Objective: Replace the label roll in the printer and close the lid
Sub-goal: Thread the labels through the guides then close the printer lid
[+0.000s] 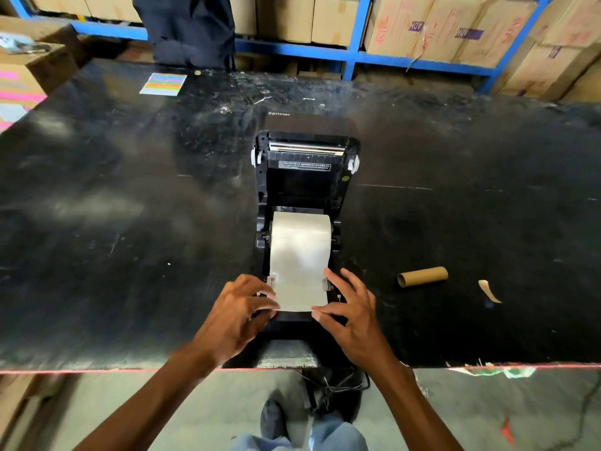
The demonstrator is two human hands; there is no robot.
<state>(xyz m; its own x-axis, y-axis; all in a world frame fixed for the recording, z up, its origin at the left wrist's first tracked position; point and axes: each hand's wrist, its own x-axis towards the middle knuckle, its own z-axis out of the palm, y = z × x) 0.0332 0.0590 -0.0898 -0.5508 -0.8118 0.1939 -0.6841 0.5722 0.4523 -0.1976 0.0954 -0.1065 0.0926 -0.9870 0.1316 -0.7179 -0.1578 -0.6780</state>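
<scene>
A black label printer point(345, 203) stands open in the middle of the black table, its lid point(305, 151) tilted back. A white label roll point(300, 236) sits in the bay, and its paper strip point(300, 288) runs toward me over the front. My left hand point(240, 307) pinches the strip's near left corner by the left white guide point(272, 281). My right hand point(349, 307) holds the near right corner, fingers spread by the right guide point(326, 283).
An empty brown cardboard core point(422, 276) and a torn paper scrap point(489, 290) lie right of the printer. A striped colour card point(163, 83) lies far left. A person in dark clothes point(188, 27) stands beyond the table. Cables point(338, 385) hang below the front edge.
</scene>
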